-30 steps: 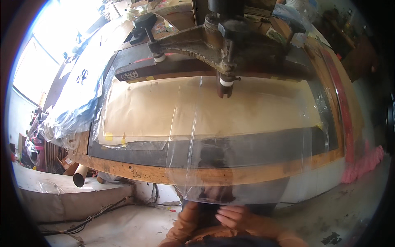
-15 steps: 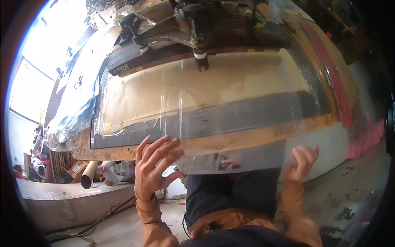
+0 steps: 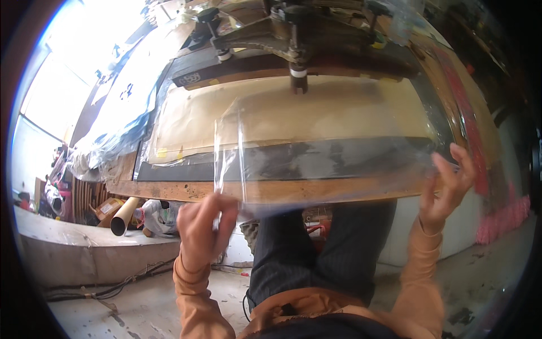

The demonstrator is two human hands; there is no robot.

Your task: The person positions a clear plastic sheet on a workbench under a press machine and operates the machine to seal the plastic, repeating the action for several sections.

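Note:
A clear plastic sheet [image 3: 322, 161] stretches in front of me over the near part of the machine bed, with bright creases along its left side. My left hand [image 3: 206, 229] is closed in a pinch on the sheet's near left corner, slightly blurred. At the sheet's right edge my right hand [image 3: 449, 183] is raised, its fingers spread apart. Beneath the sheet lies a tan paper sheet [image 3: 192, 118] on a black board [image 3: 180, 170], edged by a wooden rail [image 3: 164, 191].
A metal machine arm [image 3: 254, 39] with a downward rod [image 3: 298, 79] hangs over the bed's far side. Crumpled clear plastic [image 3: 93, 161] drapes at the left, above a cardboard tube [image 3: 121, 217]. A pink bundle [image 3: 502, 220] lies at the right; cables [image 3: 113, 291] run along the floor.
My left hand has gone from spread fingers to a pinch on the sheet. My right hand has risen and moved right. The sheet's near edge has lifted, and the view has shifted slightly.

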